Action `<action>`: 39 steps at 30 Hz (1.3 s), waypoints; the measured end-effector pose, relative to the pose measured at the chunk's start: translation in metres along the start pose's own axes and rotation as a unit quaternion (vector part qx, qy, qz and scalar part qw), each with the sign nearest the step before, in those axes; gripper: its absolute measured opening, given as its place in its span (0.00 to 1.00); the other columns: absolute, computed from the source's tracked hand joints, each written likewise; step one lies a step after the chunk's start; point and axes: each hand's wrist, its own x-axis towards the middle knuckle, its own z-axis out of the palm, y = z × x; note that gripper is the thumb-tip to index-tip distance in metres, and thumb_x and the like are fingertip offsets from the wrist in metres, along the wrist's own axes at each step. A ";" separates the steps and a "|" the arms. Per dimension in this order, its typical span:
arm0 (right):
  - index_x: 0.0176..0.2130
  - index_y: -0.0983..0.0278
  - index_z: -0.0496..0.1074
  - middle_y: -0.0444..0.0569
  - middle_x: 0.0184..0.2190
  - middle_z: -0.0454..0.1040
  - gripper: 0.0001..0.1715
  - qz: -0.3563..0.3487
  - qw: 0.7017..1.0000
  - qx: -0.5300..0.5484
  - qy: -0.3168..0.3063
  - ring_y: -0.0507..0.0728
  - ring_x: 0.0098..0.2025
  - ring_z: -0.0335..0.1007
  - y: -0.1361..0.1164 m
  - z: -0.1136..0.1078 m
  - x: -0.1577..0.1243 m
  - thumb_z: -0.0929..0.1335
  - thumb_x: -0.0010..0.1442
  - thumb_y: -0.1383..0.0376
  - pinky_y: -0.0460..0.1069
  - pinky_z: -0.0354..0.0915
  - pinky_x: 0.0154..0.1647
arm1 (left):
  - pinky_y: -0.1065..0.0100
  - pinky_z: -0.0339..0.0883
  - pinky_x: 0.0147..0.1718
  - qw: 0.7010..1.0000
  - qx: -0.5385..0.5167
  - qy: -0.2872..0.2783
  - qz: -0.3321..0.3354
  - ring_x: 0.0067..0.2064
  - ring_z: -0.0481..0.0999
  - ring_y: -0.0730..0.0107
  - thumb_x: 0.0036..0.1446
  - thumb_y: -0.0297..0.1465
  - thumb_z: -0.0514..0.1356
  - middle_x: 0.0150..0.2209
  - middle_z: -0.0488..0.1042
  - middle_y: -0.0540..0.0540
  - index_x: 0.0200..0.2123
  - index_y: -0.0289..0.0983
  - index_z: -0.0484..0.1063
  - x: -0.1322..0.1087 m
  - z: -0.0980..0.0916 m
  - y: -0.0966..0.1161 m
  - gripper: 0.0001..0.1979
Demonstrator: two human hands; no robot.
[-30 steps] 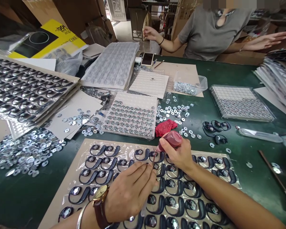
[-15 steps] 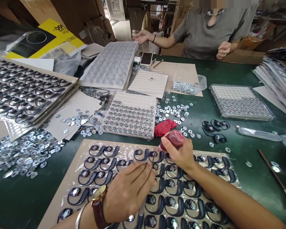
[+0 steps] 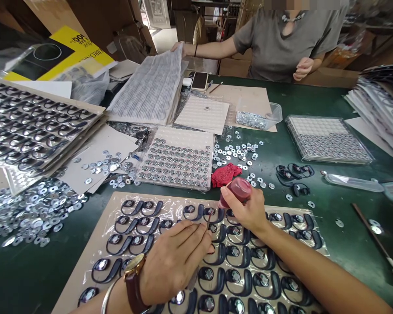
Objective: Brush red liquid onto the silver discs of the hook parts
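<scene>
In my left hand (image 3: 175, 261), closed fingers grip slim metal tweezers (image 3: 194, 279), the tip pointing at a piece in the top row; most of the tool is hidden under my hand. My right hand (image 3: 250, 209) is wrapped round a small squeeze bottle of red liquid (image 3: 238, 192), tipped nozzle-down toward the same row. Whether the nozzle touches a piece I cannot tell. Beneath both hands lies a cardboard sheet (image 3: 100, 222) under clear plastic, bearing rows of black hook-shaped pieces (image 3: 234, 275) with shiny round centres. A crumpled red cloth (image 3: 225, 175) is just beyond the bottle.
A tray of round metal parts (image 3: 177, 163) stands ahead, with loose washers (image 3: 36, 209) heaped left. Stacked cards (image 3: 36, 126) rise at left; a plastic box (image 3: 327, 139) sits right. Across the table, a co-worker's hand (image 3: 180, 48) holds the edge of a wrapped stack (image 3: 147, 87).
The co-worker's outstretched hand has moved left and now grips and lifts the corner of the wrapped stack. My own hands have hardly moved; the view shifted slightly.
</scene>
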 end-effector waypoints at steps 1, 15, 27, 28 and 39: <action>0.21 0.63 0.63 0.40 0.15 0.63 0.18 0.001 1.000 0.002 -0.002 0.50 0.18 0.57 -0.001 -0.001 0.000 0.67 0.56 0.57 0.46 0.57 0.23 | 0.58 0.73 0.44 1.000 -0.012 -0.001 -0.006 0.45 0.76 0.62 0.60 0.23 0.53 0.43 0.76 0.39 0.44 0.29 0.71 0.000 0.000 -0.001 0.11; 0.21 0.64 0.64 0.41 0.15 0.64 0.19 0.023 0.999 0.035 -0.020 0.50 0.19 0.58 -0.001 -0.001 0.000 0.66 0.57 0.57 0.46 0.58 0.24 | 0.61 0.72 0.45 0.995 -0.087 0.015 -0.051 0.43 0.77 0.67 0.58 0.22 0.55 0.41 0.77 0.43 0.44 0.31 0.71 0.003 -0.003 -0.006 0.11; 0.25 0.65 0.71 0.44 0.19 0.73 0.15 0.016 0.994 0.063 -0.083 0.51 0.22 0.67 -0.008 -0.001 -0.002 0.65 0.59 0.59 0.47 0.65 0.29 | 0.64 0.71 0.42 0.960 -0.228 0.044 -0.159 0.42 0.77 0.70 0.58 0.21 0.56 0.41 0.77 0.44 0.44 0.36 0.71 -0.002 -0.001 -0.021 0.12; 0.25 0.65 0.71 0.44 0.19 0.73 0.15 0.015 0.994 0.062 -0.084 0.52 0.22 0.68 -0.009 -0.001 -0.002 0.66 0.58 0.59 0.47 0.65 0.29 | 0.64 0.71 0.42 0.956 -0.236 0.049 -0.169 0.41 0.77 0.70 0.58 0.22 0.56 0.41 0.77 0.45 0.44 0.37 0.71 -0.002 -0.001 -0.022 0.11; 0.29 0.64 0.69 0.44 0.21 0.74 0.16 0.171 0.958 0.200 -0.114 0.53 0.23 0.73 -0.018 -0.063 -0.001 0.66 0.59 0.54 0.46 0.68 0.25 | 0.64 0.71 0.44 0.961 -0.188 0.108 -0.173 0.43 0.77 0.69 0.56 0.22 0.58 0.42 0.77 0.47 0.45 0.38 0.71 -0.025 -0.033 -0.004 0.13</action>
